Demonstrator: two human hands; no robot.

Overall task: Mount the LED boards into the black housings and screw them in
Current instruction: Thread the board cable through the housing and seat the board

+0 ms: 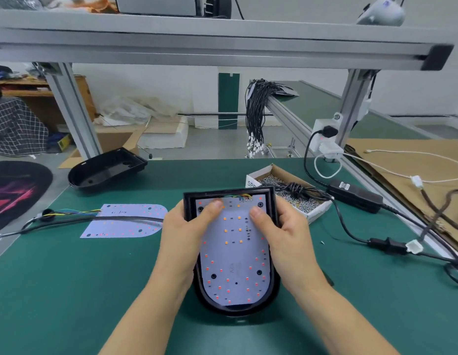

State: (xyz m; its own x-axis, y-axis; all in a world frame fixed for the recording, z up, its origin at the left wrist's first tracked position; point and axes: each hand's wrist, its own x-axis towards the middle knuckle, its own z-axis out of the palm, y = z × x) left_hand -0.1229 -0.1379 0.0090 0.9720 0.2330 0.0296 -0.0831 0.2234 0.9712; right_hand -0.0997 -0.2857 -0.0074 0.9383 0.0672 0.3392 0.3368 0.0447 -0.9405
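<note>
While your head camera looks down over it, the green bench mat (94, 278) fills most of the view, with the aluminium frame (197, 39) of the workstation running across above it. On the far right of the bench lies a sheet of brown cardboard (402, 160) with a white cable (391, 152) looping over it.

At the centre you hold the black housing (272, 290), its rounded end towards you and its square end away. An LED board (235, 254) lies inside it, pale with red and orange dots, and coloured wires show at its far edge. Your left hand (183, 242) grips the housing's left side, fingers curled behind the wall and thumb pressing down on the board's upper left. Your right hand (286, 239) grips the right side the same way, its thumb pressing on the board's upper right.

A second LED board (125, 221) lies flat on the mat to the left, well apart from your hands, with a black cable (94, 219) lying across it. A second black housing (107, 167) sits empty at the far left edge of the bench, open side up.

Just beyond your right hand stands an open cardboard box of screws (289, 190), with a coiled black lead draped over it. A black power adapter (355, 194) lies to the right of that box. A bundle of black wires (256, 111) hangs from the rail behind.
</note>
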